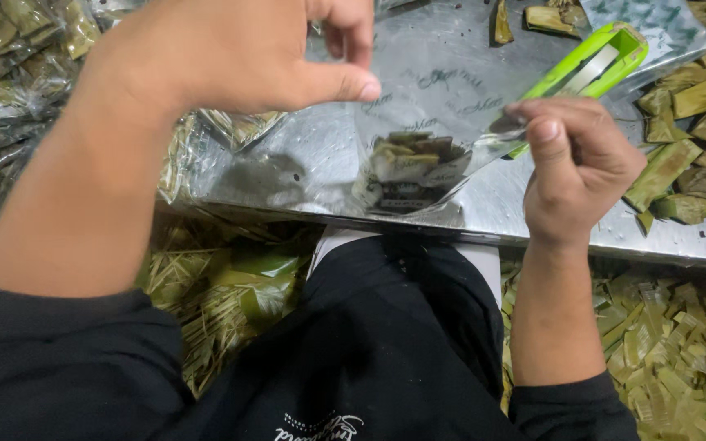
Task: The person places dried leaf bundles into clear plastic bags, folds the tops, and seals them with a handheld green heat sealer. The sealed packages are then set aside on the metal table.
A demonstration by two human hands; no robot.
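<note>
While both hands work above the near edge of the metal counter (304,163), one clear plastic bag (422,139) hangs stretched between them, its mouth uppermost and its long axis running roughly upright from mouth to filled bottom. The left hand (230,53) pinches the bag's upper left corner between thumb and forefinger; the right hand (578,167) pinches the upper right corner, its remaining fingers curled around one green stapler (590,65). Relative to the bag, the left hand lies up and to the left, the right hand directly to the right at mouth level, and both touch the film, so neither is nearer. The stapler slants up and away to the right of the bag, its near end touching or just beside the bag's right edge; exact contact cannot be told. Folded green leaf pieces (406,159) sit bunched in the bag's bottom, too overlapped to count. Right of the bag, loose leaf parcels (688,147) lie scattered on the counter, more than ten. Left of the bag, several filled bags (10,73) are piled. Below the counter, leaf trimmings (672,335) lie heaped.
</note>
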